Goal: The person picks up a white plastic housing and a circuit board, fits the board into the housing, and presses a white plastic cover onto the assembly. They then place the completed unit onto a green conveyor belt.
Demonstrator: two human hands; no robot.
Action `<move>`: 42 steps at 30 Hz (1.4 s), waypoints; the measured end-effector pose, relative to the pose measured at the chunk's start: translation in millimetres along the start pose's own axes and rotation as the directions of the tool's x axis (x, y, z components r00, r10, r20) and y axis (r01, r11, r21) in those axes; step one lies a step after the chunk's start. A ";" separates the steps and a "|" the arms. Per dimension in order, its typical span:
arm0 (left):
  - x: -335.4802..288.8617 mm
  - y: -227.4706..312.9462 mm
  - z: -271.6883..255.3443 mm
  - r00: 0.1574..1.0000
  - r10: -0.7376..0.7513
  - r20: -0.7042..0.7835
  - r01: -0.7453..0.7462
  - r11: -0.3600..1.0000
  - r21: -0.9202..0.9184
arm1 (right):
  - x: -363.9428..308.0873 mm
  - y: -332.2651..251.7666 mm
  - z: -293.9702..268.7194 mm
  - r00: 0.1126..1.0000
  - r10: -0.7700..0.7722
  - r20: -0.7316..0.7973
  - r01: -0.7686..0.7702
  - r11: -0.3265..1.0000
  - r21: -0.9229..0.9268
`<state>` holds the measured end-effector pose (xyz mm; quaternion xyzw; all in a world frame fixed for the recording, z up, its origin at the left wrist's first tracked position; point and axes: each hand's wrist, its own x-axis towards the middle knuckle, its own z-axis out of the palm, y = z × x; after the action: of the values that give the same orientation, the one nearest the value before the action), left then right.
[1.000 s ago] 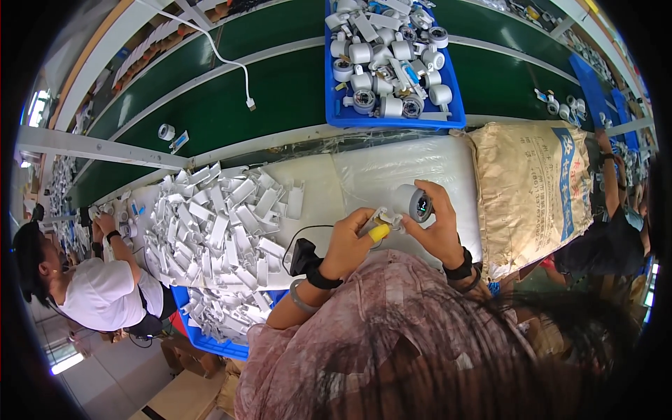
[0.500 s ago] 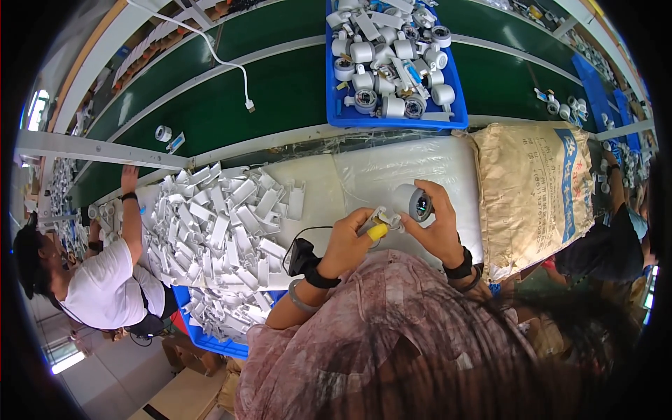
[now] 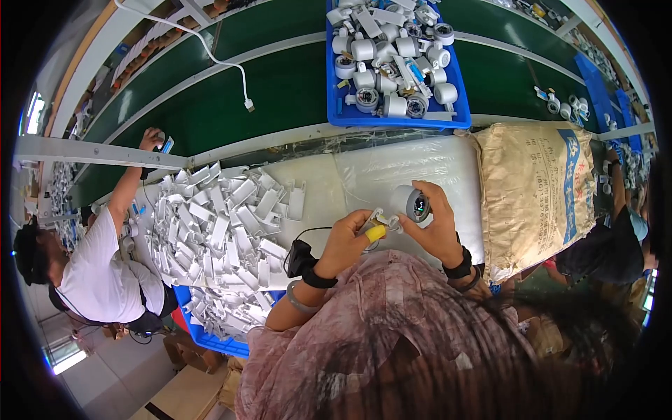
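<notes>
In front of my chest, my left hand (image 3: 344, 245) is closed around a small white plastic bracket (image 3: 379, 218). Something yellow (image 3: 376, 233) shows at its thumb tip; whether it is a finger cover or a separate piece is unclear. My right hand (image 3: 441, 234) grips a round white housing (image 3: 402, 199) with a grey rim and a dark face, fingers over the top and thumb below. The bracket and the housing are side by side; whether they touch is hard to see. A heap of white plastic covers (image 3: 224, 224) lies to the left of my hands.
Beyond the bench, a blue bin (image 3: 336, 117) full of similar round units stands on the green conveyor (image 3: 280, 91). A brown paper sack (image 3: 521, 196) lies at the right. A blue crate (image 3: 203, 339) of covers sits at lower left. A white cable (image 3: 227, 64) hangs overhead. Co-workers flank the bench.
My hands and what they hold have barely moved. The co-worker at the left has reached farther onto the conveyor, and that person's hand is now at the small round unit there.
</notes>
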<state>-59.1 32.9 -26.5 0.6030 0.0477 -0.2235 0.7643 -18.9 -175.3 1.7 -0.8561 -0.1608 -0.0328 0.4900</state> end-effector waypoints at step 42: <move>235.3 16.6 -290.8 0.749 0.193 -0.634 -0.363 0.920 -0.149 | 134.4 136.7 13.9 0.977 0.199 -0.081 -0.185 0.970 0.155</move>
<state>215.4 243.2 -170.1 0.5357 0.2283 0.1076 0.8058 148.8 -194.8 -90.1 -0.8269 -0.0554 -0.0143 0.5594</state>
